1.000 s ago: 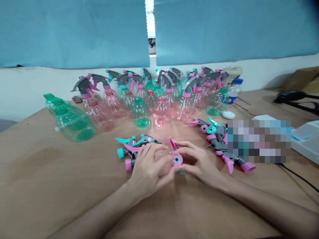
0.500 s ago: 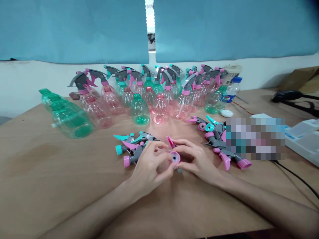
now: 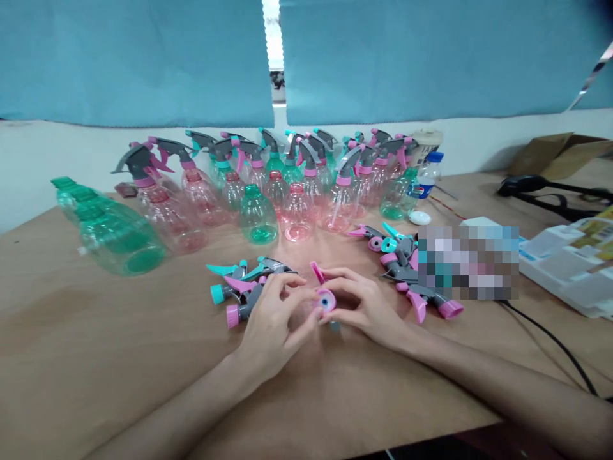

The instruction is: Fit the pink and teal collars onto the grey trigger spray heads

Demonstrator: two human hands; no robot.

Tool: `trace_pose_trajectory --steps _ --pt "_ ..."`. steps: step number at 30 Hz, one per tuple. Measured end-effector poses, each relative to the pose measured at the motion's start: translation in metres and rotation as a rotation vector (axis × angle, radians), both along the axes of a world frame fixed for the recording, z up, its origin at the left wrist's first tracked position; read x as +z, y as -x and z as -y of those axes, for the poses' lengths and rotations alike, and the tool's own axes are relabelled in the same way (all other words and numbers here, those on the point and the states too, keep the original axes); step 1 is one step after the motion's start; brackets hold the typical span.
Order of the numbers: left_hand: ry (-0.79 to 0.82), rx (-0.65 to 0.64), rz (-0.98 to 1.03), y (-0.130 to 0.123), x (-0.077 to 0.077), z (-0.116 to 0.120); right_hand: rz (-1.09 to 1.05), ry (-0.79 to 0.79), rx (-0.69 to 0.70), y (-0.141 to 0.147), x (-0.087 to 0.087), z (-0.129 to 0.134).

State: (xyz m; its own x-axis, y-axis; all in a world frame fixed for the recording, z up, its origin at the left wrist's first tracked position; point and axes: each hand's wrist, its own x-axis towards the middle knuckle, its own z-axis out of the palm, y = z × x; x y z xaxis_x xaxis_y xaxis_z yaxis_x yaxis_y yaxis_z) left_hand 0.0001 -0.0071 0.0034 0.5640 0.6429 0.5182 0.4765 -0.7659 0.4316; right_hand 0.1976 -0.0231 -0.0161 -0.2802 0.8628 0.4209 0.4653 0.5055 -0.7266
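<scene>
Both hands meet over the table around one pink-and-grey trigger spray head (image 3: 326,300), its round pink collar facing me. My left hand (image 3: 272,322) pinches the collar's left edge between thumb and fingers. From the other side, my right hand (image 3: 368,306) grips the same head with thumb below and fingers above. The head's pink trigger (image 3: 317,273) sticks up behind the fingers; most of its grey body is hidden. Beside my left hand lie several loose spray heads (image 3: 232,315) in pink, teal and grey. More spray heads (image 3: 416,300) lie in a pile right of my right hand.
Rows of pink and green spray bottles stand behind, some topped with heads, others uncapped like the green bottle (image 3: 258,217). Green bottles (image 3: 119,239) lean at left. At right are a blue-capped bottle (image 3: 426,179), a clear organizer box (image 3: 565,268), a black cable (image 3: 550,338) and a cardboard box (image 3: 550,153).
The camera view has turned slightly right, so everything sits further left in the picture. Both hands keep their hold on the spray head, with little visible change in the grip.
</scene>
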Motion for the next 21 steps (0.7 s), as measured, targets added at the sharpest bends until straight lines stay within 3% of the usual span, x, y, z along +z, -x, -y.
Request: trace_pose_trajectory --steps 8,14,21 --pt "0.004 -0.134 0.007 -0.003 -0.001 0.008 0.063 -0.114 0.064 -0.002 -0.01 -0.001" --pt "-0.065 0.073 -0.055 -0.002 -0.002 0.008 0.024 -0.03 0.002 0.0 -0.004 -0.001" --pt "-0.114 0.18 -0.182 0.001 -0.007 0.003 0.04 0.031 -0.105 0.001 -0.005 -0.005"
